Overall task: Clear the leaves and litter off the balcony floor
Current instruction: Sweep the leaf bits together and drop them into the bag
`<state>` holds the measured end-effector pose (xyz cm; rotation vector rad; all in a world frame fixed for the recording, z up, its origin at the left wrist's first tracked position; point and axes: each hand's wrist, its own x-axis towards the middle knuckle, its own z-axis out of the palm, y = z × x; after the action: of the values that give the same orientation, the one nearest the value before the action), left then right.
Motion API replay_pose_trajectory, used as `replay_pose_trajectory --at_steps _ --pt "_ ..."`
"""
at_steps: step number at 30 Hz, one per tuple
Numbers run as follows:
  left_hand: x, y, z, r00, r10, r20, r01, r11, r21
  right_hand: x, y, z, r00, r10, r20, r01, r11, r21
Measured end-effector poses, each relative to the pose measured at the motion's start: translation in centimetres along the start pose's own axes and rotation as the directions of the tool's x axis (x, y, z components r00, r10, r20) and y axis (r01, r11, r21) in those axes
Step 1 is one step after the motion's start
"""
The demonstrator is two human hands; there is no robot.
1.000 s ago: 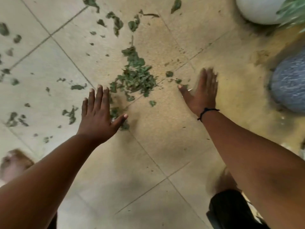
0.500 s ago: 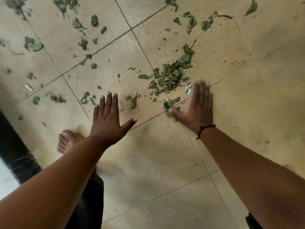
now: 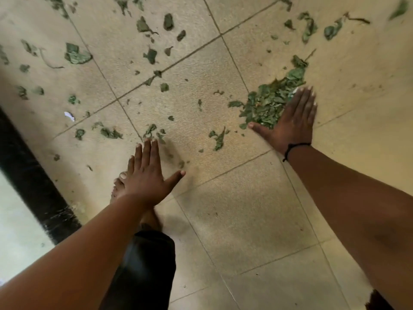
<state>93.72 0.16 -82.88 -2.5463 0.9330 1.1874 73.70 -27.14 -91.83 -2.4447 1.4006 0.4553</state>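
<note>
The right hand point(image 3: 292, 121) is laid flat, fingers straight, against the leaf pile point(image 3: 271, 99) to rake it together. The left hand point(image 3: 147, 173) is spread, holding nothing, near scattered leaves point(image 3: 154, 130) on the tiled floor point(image 3: 245, 209).

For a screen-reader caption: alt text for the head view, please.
A person's flat right hand rests against a pile of green leaves on a tiled balcony floor; the open left hand hovers near scattered leaves.
</note>
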Motion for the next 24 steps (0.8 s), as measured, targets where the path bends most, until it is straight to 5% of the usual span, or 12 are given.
replay_pose_trajectory --at_steps 3,6,10,12,15,19,21,24 --pt "0.2 -2.1 -2.3 0.996 -0.070 -0.061 0.064 0.994 -0.088 -2.6 -2.6 -1.0 0.998 -0.022 -0.058 0.025 0.999 0.039" --pt "0.1 -4.9 -3.9 0.993 -0.079 -0.088 0.073 0.995 -0.074 -8.2 -7.5 0.9 0.917 -0.399 -0.015 0.398 0.917 -0.031" --pt "-0.2 -8.8 -4.4 0.984 -0.122 -0.126 0.114 0.991 -0.067 -15.1 -14.8 6.0 0.432 -0.872 0.232 0.902 0.414 -0.121" --pt "-0.6 -10.8 -3.9 0.981 -0.143 -0.130 0.137 0.989 -0.059 -13.9 -16.9 7.5 0.353 -0.890 0.289 0.935 0.321 -0.153" --pt "-1.0 -14.3 -3.3 0.967 -0.205 -0.150 0.212 0.977 0.031 -9.0 -18.8 7.2 0.478 -0.853 0.211 0.873 0.436 -0.219" --pt "-1.6 -19.9 -3.8 0.932 -0.171 -0.320 0.252 0.940 0.231 -4.9 -19.1 4.3 0.834 -0.544 0.095 0.547 0.789 -0.279" --pt "-1.7 -22.5 -4.3 0.942 -0.099 -0.320 0.210 0.918 0.337 -5.1 -20.8 3.0 0.875 -0.472 0.110 0.484 0.833 -0.270" --pt "-1.5 -26.2 -5.0 0.930 -0.110 -0.350 0.237 0.909 0.344 -7.2 -26.2 2.7 0.812 -0.571 0.121 0.584 0.793 -0.176"
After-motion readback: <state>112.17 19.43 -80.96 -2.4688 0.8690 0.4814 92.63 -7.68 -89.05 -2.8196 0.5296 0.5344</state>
